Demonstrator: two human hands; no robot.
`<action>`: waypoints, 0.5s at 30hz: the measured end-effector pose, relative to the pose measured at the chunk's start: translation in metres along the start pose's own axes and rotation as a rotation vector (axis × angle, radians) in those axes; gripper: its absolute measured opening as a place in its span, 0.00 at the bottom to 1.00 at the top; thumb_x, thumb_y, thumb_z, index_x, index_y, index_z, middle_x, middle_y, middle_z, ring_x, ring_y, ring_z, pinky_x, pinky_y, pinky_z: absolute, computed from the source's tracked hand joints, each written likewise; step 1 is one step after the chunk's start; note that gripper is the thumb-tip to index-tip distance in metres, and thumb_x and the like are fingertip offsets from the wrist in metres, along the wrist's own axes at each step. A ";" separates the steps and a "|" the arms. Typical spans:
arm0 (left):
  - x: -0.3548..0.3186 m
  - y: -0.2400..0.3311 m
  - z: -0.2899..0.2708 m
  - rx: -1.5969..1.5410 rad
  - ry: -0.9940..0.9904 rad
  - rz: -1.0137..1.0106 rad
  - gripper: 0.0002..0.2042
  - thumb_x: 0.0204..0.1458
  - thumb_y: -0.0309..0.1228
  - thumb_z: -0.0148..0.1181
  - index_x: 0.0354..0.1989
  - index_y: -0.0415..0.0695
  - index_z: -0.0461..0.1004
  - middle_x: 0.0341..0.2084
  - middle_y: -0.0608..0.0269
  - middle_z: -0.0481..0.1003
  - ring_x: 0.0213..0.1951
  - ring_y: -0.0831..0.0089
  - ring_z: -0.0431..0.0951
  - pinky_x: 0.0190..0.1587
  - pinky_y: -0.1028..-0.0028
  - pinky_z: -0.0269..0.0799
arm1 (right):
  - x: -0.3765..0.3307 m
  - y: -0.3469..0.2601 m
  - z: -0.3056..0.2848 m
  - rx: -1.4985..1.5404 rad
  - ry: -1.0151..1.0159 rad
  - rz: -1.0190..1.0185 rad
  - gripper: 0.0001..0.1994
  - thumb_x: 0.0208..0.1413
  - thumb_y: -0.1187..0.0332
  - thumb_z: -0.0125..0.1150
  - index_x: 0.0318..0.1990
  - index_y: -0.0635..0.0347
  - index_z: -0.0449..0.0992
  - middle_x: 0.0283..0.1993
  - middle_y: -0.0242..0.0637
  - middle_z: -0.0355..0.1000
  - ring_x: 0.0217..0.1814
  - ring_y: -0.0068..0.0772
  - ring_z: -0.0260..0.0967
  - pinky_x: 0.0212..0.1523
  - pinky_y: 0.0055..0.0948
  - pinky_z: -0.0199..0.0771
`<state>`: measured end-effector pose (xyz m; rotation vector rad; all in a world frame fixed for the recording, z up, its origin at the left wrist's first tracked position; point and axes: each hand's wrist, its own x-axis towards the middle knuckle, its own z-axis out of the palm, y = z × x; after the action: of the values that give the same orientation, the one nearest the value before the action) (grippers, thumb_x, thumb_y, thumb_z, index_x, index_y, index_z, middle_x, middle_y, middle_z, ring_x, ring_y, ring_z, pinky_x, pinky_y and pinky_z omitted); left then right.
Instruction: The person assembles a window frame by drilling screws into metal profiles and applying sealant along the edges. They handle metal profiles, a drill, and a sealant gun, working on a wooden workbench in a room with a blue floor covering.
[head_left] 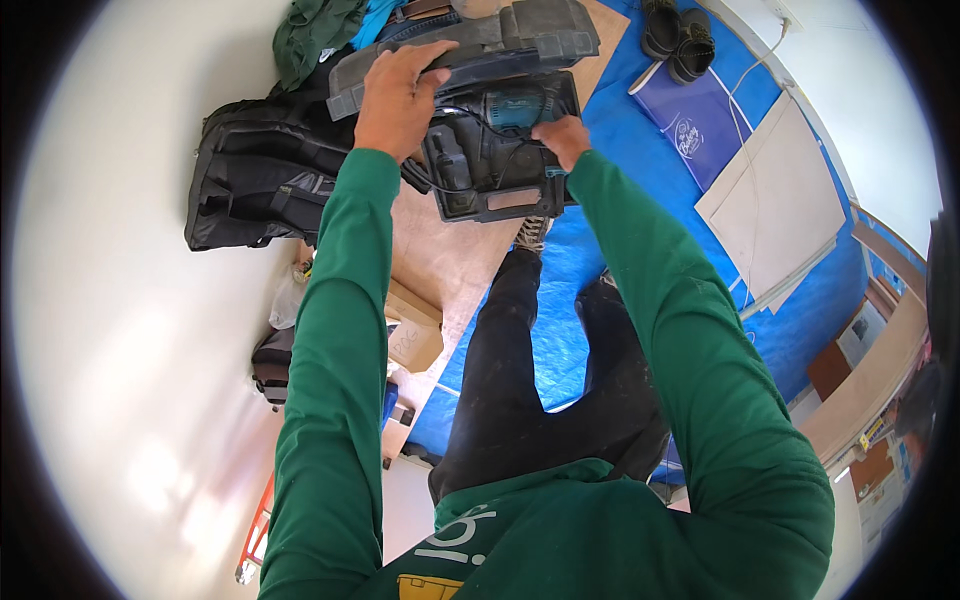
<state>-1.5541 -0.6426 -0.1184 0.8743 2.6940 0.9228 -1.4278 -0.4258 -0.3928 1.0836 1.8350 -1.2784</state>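
Note:
A black plastic tool case (507, 212) lies open in front of me, its scuffed lid (530, 35) raised at the far side. In the case are a teal power tool (515, 107) with a black cord (470, 117) and a dark moulded piece (450, 155) at the left. My left hand (397, 100) grips the lid's near edge at its left end, fingers over the top and thumb apart. My right hand (565, 141) is closed around the right rim of the case, its thumb end close to the tool; some of its fingers are hidden.
A black backpack (262, 175) leans by the white wall at left. Below it sits a cardboard box (412, 330). Brown board (440, 235) and blue sheeting (560, 350) cover the floor. At right lie a purple folder (690, 125), dark shoes (690, 50) and pale panels (775, 200).

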 end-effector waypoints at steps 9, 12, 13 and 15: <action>0.001 0.004 -0.012 -0.051 -0.093 -0.141 0.18 0.67 0.29 0.64 0.65 0.52 0.82 0.52 0.51 0.81 0.53 0.55 0.80 0.61 0.62 0.73 | -0.057 0.008 -0.009 1.009 -0.595 0.304 0.09 0.68 0.64 0.71 0.51 0.52 0.80 0.43 0.32 0.82 0.43 0.39 0.83 0.57 0.60 0.79; 0.002 0.003 -0.013 -0.142 -0.116 -0.197 0.18 0.66 0.29 0.64 0.64 0.52 0.82 0.51 0.48 0.82 0.53 0.44 0.80 0.67 0.57 0.70 | -0.091 0.012 -0.003 1.063 -0.686 0.198 0.06 0.73 0.63 0.63 0.50 0.52 0.81 0.39 0.37 0.84 0.45 0.37 0.85 0.53 0.56 0.82; -0.005 -0.009 -0.014 -0.109 -0.105 -0.148 0.18 0.65 0.29 0.65 0.63 0.52 0.83 0.51 0.46 0.82 0.51 0.40 0.81 0.66 0.56 0.72 | -0.119 0.007 0.002 1.097 -0.608 0.259 0.06 0.74 0.65 0.62 0.49 0.56 0.79 0.41 0.38 0.83 0.45 0.38 0.83 0.51 0.53 0.83; -0.006 -0.001 -0.015 -0.032 -0.159 -0.186 0.19 0.64 0.29 0.66 0.64 0.52 0.83 0.52 0.44 0.82 0.52 0.38 0.81 0.65 0.55 0.74 | -0.153 0.035 -0.003 1.248 -0.593 0.273 0.07 0.74 0.65 0.62 0.50 0.59 0.77 0.42 0.39 0.81 0.45 0.39 0.83 0.51 0.50 0.84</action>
<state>-1.5545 -0.6543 -0.1068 0.6474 2.5649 0.8173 -1.3271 -0.4566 -0.2756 1.2308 0.3068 -2.2859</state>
